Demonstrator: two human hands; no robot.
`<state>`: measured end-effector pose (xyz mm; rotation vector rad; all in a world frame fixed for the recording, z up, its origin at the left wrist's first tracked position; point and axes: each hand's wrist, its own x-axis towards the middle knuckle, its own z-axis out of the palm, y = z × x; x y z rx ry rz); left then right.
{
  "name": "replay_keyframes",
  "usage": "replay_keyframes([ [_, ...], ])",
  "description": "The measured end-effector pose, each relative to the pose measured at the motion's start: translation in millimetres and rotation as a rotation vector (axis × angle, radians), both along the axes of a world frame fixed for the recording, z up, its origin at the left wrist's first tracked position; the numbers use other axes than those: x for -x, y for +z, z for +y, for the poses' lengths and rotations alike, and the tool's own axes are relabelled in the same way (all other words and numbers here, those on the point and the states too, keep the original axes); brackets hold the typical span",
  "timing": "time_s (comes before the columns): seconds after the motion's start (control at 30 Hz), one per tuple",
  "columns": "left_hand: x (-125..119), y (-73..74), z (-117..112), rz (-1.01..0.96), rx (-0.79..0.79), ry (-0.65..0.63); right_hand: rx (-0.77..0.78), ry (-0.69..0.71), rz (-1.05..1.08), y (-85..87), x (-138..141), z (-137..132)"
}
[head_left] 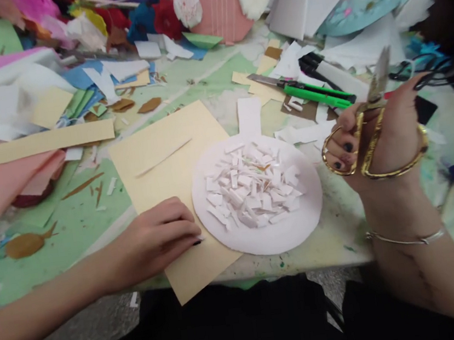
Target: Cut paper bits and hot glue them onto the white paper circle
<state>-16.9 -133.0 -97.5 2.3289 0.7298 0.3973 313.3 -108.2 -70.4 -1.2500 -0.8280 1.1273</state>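
Gold-handled scissors (371,130) are in my right hand (390,150), which is raised at the right with its fingers through the loops. Their blades point up and away from me. My left hand (164,235) rests low over a cream paper sheet (173,138), fingers closed in a pinch. A tiny white paper scrap (201,238) shows at its fingertips, mostly hidden. Just right of that hand lies a round white paper piece (310,209) with a tab at its top, partly over the cream sheet. Small cut white paper bits (254,188) are heaped on it.
A thin white strip (163,158) lies on the cream sheet. Beyond the round piece are a green utility knife (317,95) and paper scraps. Coloured paper and a long cream strip (37,143) cover the left. A pink paper craft (219,8) stands behind.
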Motion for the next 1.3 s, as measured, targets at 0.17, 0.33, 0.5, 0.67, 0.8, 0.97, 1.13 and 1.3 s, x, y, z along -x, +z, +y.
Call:
replay_keyframes([
  [0.17, -17, 16.6, 27, -0.082, -0.152, 0.130, 0.002, -0.049, 0.007, 1.5, 4, -1],
  [0.33, -59, 24.5, 67, -0.035, -0.358, 0.181, 0.020, -0.001, 0.045, -1.4, -1, 2],
  [0.5, -90, 15.6, 90, -0.007, -0.425, 0.039, 0.023, 0.060, 0.052, -13.9, -14, 9],
  [0.67, -92, 13.0, 93, -0.017, -0.401, -0.068, 0.019, 0.102, 0.092, -16.3, -20, 9],
  [0.8, -89, 19.1, 93, 0.002, -0.335, -0.058, -0.001, 0.150, 0.096, -15.6, -23, 10],
  [0.97, -91, 25.3, 97, -0.035, -0.283, -0.013, 0.001, 0.122, 0.092, -16.3, -24, 11],
  [1.13, -92, 25.5, 97, -0.024, -0.230, -0.009, -0.013, 0.081, 0.087, -14.2, -21, 9],
  [1.3, -91, 25.4, 92, -0.045, -0.109, 0.055, -0.042, 0.072, 0.063, -12.0, -18, 8],
])
